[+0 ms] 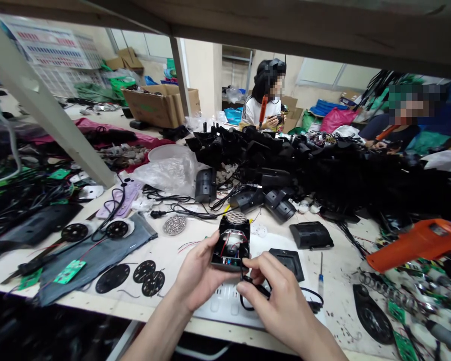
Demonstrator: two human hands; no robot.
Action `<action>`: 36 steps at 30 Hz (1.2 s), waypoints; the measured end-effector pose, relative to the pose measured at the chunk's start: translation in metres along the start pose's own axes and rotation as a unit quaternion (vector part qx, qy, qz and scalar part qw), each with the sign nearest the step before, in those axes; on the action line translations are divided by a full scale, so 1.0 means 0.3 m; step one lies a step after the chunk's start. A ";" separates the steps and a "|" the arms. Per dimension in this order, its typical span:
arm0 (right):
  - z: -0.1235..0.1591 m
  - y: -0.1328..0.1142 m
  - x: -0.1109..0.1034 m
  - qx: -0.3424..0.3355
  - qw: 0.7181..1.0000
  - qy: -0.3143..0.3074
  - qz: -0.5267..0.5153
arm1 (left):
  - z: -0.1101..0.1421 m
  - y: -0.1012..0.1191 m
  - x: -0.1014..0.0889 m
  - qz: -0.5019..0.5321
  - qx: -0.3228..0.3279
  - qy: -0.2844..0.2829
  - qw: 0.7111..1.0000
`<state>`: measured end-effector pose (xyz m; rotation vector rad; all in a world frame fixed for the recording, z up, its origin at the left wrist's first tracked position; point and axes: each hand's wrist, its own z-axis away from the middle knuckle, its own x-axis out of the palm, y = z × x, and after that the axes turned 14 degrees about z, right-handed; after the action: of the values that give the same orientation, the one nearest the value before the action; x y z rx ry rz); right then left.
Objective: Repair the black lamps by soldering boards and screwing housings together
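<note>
My left hand (197, 273) grips a small open black plastic housing (231, 243), with red and white wires and a round metal part showing inside. My right hand (281, 296) is just below and right of it, fingers pinched on a black cable (261, 290) that runs from the housing off to the right. Both hands hover over a white power strip (225, 303) at the table's near edge.
A black lid (288, 261) and another black casing (311, 234) lie right of the housing, with a small screwdriver (320, 278) and an orange power tool (417, 243). Black discs (147, 275), green circuit boards (69, 271) and cables lie left. A heap of black housings (323, 165) fills the back; two people work beyond.
</note>
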<state>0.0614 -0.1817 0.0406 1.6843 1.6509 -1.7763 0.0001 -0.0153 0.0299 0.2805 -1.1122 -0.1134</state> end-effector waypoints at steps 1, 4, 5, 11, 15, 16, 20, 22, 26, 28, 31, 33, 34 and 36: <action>0.002 -0.003 0.001 -0.005 1.000 0.006 0.006 | -0.003 0.002 -0.001 0.001 -0.008 0.000 1.000; 0.008 -0.009 0.006 -0.014 0.999 0.021 0.021 | -0.007 0.006 -0.008 0.004 -0.027 -0.018 0.999; 0.009 -0.010 0.007 -0.016 0.999 0.024 0.024 | -0.006 0.006 -0.012 0.006 -0.029 -0.028 0.999; 0.009 -0.010 0.007 -0.028 0.998 0.037 0.031 | 0.017 -0.007 -0.036 -0.033 0.015 -0.079 0.996; 0.009 -0.010 0.009 -0.031 0.998 0.034 0.045 | 0.027 -0.026 -0.046 -0.117 0.033 -0.058 0.991; 0.009 -0.009 0.010 -0.032 0.998 0.032 0.049 | 0.028 -0.030 -0.049 -0.126 0.033 -0.056 0.990; 0.014 -0.001 0.025 -0.042 0.997 0.025 0.065 | 0.026 -0.044 -0.063 -0.140 0.021 -0.057 0.988; 0.020 -0.002 0.033 -0.050 0.996 0.019 0.072 | 0.023 -0.048 -0.068 -0.146 0.025 -0.054 0.987; 0.027 -0.001 0.006 -0.058 0.996 0.004 0.070 | 0.021 -0.053 -0.074 -0.141 0.041 -0.041 0.988; 0.017 0.033 -0.042 -0.038 0.997 0.021 0.069 | 0.024 -0.053 -0.077 -0.137 0.043 -0.034 0.989; -0.013 0.164 -0.137 0.069 0.983 0.118 0.123 | 0.032 -0.046 -0.081 -0.141 0.045 -0.007 0.989; -0.030 0.288 -0.186 0.189 0.938 0.187 0.222 | 0.036 -0.042 -0.084 -0.143 0.044 0.009 0.989; -0.035 0.350 -0.200 0.229 0.920 0.196 0.251 | 0.037 -0.041 -0.085 -0.141 0.042 0.013 0.989; -0.038 0.456 -0.201 0.272 0.899 0.184 0.289 | 0.036 -0.042 -0.087 -0.134 0.042 0.017 0.990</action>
<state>0.1903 -0.2539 0.0144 2.5341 0.5985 -1.7522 -0.0204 -0.0231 0.0083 0.5044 -1.0424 -0.2995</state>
